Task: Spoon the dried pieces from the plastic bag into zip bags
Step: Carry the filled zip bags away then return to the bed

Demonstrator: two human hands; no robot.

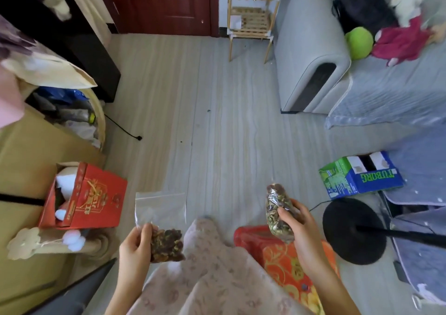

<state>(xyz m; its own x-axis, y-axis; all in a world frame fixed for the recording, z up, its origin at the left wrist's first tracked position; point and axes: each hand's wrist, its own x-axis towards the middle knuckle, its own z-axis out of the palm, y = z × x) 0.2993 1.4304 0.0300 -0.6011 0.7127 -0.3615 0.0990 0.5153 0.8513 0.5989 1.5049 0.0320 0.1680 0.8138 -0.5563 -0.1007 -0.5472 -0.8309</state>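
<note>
Two bags of dried pieces are held, one in each hand. The left hand pinches a clear zip bag at its lower left corner; dark dried pieces fill the bottom just right of the fingers, and the empty top stands above them. The right hand curls around a filled, crinkled plastic bag, which stands upright left of the palm and over a red-orange patterned bag.
</note>
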